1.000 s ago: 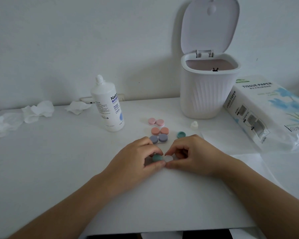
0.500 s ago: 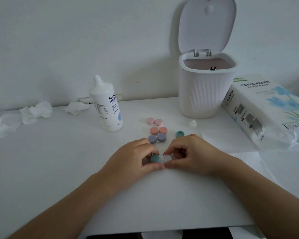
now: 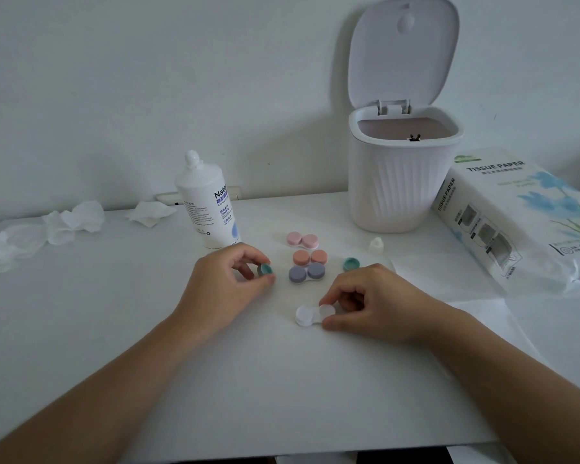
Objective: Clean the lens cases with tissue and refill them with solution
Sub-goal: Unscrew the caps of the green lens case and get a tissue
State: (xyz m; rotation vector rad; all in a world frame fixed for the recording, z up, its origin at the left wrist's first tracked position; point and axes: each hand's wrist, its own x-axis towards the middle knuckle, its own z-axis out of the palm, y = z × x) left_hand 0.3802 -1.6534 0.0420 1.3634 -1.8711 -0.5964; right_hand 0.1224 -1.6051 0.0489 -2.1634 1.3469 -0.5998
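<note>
Head view looks down on a white table (image 3: pixel 148 329). Left hand (image 3: pixel 221 283) pinches a teal cap (image 3: pixel 265 270) between thumb and fingertips, just left of three closed lens cases standing in a column: pink (image 3: pixel 302 240), orange (image 3: pixel 309 257) and purple (image 3: pixel 306 273). Right hand (image 3: pixel 375 303) grips the right well of an uncapped white lens case (image 3: pixel 313 314) that rests on the table. A second teal cap (image 3: pixel 351 263) lies beside the orange case. Behind stand the solution bottle (image 3: pixel 210 205), its small white cap (image 3: pixel 377 245) off on the table, an open-lidded bin (image 3: pixel 402 182) and a tissue pack (image 3: pixel 523 216). Crumpled tissues (image 3: pixel 71 222) lie far left.
</note>
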